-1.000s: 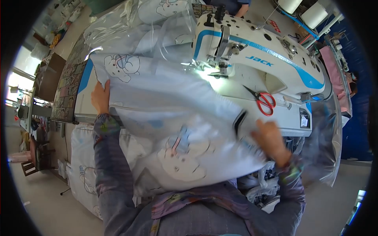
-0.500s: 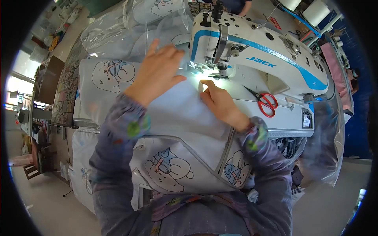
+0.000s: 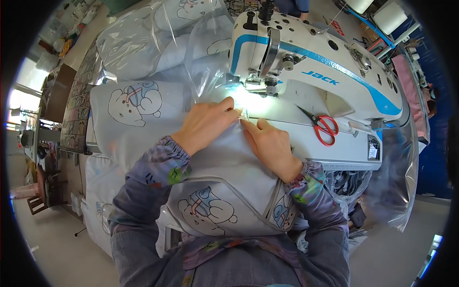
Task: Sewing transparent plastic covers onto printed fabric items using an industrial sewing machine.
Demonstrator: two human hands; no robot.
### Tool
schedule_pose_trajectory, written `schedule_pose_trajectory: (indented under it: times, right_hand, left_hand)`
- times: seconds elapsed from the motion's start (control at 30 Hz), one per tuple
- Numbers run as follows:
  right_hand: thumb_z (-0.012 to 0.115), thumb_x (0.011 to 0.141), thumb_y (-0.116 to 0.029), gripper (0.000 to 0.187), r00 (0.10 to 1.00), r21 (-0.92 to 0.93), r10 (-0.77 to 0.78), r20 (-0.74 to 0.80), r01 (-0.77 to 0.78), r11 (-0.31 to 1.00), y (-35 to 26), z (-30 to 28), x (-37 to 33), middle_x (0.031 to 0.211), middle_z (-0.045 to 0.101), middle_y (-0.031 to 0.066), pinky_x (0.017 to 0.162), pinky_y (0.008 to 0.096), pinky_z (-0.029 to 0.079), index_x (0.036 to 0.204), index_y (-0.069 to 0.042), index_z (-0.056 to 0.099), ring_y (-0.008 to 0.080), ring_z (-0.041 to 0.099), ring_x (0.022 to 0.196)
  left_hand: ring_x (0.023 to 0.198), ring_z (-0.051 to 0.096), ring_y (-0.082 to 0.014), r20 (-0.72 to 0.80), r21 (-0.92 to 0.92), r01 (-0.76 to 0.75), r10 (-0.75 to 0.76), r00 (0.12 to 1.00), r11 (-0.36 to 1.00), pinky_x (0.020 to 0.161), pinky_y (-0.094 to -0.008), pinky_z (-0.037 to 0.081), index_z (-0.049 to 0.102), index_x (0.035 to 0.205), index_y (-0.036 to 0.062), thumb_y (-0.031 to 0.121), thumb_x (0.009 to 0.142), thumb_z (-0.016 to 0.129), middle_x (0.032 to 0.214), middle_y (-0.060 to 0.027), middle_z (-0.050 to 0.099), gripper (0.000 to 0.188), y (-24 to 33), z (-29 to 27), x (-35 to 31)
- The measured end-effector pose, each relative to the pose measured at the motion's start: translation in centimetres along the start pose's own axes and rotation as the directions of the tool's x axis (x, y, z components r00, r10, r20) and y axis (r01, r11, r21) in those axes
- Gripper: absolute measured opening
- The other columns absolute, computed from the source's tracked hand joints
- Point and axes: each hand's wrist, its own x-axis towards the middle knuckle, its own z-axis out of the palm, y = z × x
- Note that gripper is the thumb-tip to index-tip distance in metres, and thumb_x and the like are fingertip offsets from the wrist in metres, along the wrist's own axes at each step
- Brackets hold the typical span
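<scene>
- left hand [image 3: 205, 125] flat, fingers together, pressing the pale grey bear-print fabric piece [image 3: 215, 167] on the bed, probably to keep the seam edge flat
- right hand [image 3: 270, 143] also flat on it, fingertip at the edge just before the presser foot of the white-and-blue sewing machine [image 3: 311, 81], apparently lining it up
- red-handled scissors [image 3: 322, 126] on the bed, right of the hands
- small white rectangular label [image 3: 373, 152] on the machine's front edge
- clear plastic bags of printed pieces [image 3: 158, 43] behind

Red-handled scissors [image 3: 324, 126] are just lying on the counter [image 3: 334, 148]. Thread cones [image 3: 382, 14] sit well behind them, and clear plastic bags [image 3: 143, 43] are piled far to their left.
</scene>
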Motion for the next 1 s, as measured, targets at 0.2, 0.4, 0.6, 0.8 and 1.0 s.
schedule_pose_trajectory:
  times: [0.2,0.4,0.6,0.8,1.0]
  right_hand:
    - [0.07,0.092,-0.024,0.032,0.972,-0.062,-0.009,-0.236,-0.005,0.998,-0.7,0.6,0.5,0.089,0.057,0.0055,0.054,0.0371,0.054,0.123,-0.02,0.07,0.0222,0.065,0.075]
    - [0.069,0.095,-0.025,0.033,0.966,-0.062,0.078,-0.247,-0.096,0.993,-1.2,1.8,2.1,0.089,0.056,0.0079,0.06,0.0408,0.053,0.128,-0.019,0.07,0.0255,0.064,0.077]
    - [0.068,0.097,-0.027,0.037,0.954,-0.04,0.106,-0.281,-0.122,0.992,-1.2,2.1,3.3,0.092,0.057,0.0098,0.061,0.0432,0.053,0.134,-0.022,0.067,0.0281,0.064,0.078]
    - [0.067,0.097,-0.029,0.038,0.957,-0.061,0.114,-0.266,-0.135,0.989,-1.0,2.3,3.7,0.094,0.057,0.0089,0.06,0.0427,0.055,0.135,-0.024,0.067,0.0267,0.065,0.077]
    - [0.066,0.098,-0.028,0.033,0.945,-0.051,0.147,-0.291,-0.169,0.984,-1.1,2.6,3.7,0.092,0.058,0.0066,0.058,0.0411,0.054,0.131,-0.026,0.07,0.0244,0.066,0.076]
  left_hand:
    - [0.081,0.071,-0.0238,0.027,0.034,0.005,-0.005,1.0,0.999,0.068,-0.0377,0.056,0.072,0.11,0.014,0.021,0.093,0.066,0.101,-0.003,0.064,0.02,-0.8,0.0,1.6]
    - [0.087,0.071,-0.0258,0.005,0.048,-0.044,0.044,0.999,0.998,0.071,-0.0386,0.057,0.075,0.106,0.0132,0.011,0.089,0.063,0.1,-0.0052,0.065,0.021,-1.8,-0.5,2.8]
    - [0.1,0.067,-0.0291,-0.233,-0.03,-0.121,0.111,0.966,0.992,0.086,-0.0432,0.054,0.075,0.106,0.0107,0.008,0.084,0.069,0.104,-0.0068,0.068,0.023,-4.6,-1.4,1.4]
    - [0.101,0.064,-0.0328,-0.894,-0.058,0.905,-0.425,0.141,0.422,0.088,-0.0448,0.05,0.07,0.113,-0.0005,0.024,0.096,0.072,0.108,-0.0151,0.07,0.03,-11.6,-5.5,-16.0]
    - [0.079,0.059,-0.0161,0.071,-0.822,0.569,-0.991,0.115,0.008,0.075,-0.0333,0.046,0.071,0.097,-0.0054,0.054,0.108,0.048,0.08,-0.0098,0.069,0.065,-3.6,1.0,-25.7]
